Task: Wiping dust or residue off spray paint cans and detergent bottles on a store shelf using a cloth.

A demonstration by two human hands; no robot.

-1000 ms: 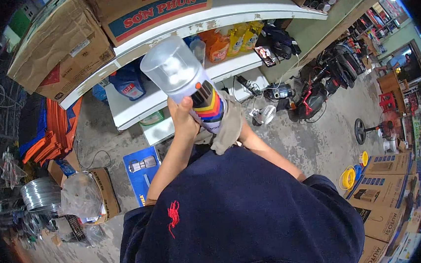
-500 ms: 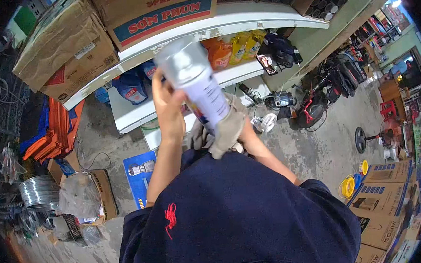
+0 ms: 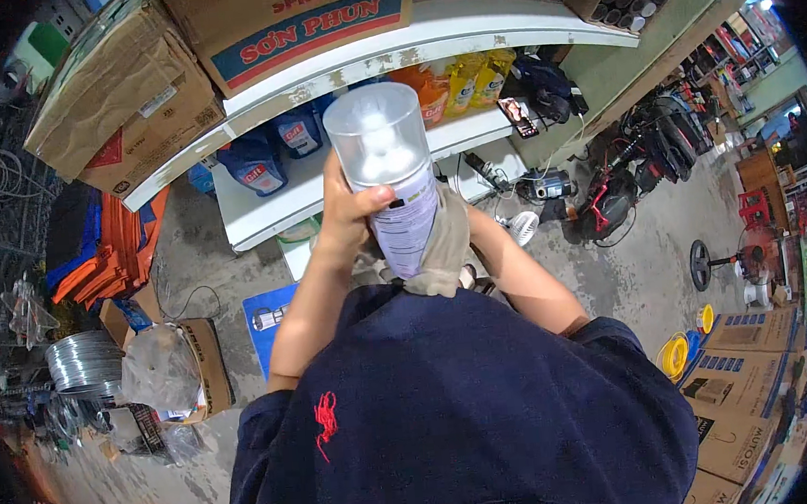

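A spray can (image 3: 403, 225) with a clear plastic cap over its white nozzle is held up in front of my chest, tilted a little. My left hand (image 3: 347, 209) is closed around its left side, the thumb lying across the label just below the cap. Against the lower right of the can lies a grey-beige cloth (image 3: 446, 256). My right hand (image 3: 480, 231) grips the can through this cloth; its fingers are mostly hidden by the cloth. The can's bottom is out of sight behind my dark shirt.
Ahead stands a white shelf (image 3: 333, 73) with cardboard boxes (image 3: 126, 94) on top and several blue, orange and yellow bottles (image 3: 466, 84) below. A phone (image 3: 517, 118) rests at the lower shelf's right end. A wire coil (image 3: 84, 364) and a blue box (image 3: 263, 344) lie at left.
The can has turned more upright and shifted slightly right and down. My left thumb now lies across the label. The cloth has moved down along the can's side with my right hand.
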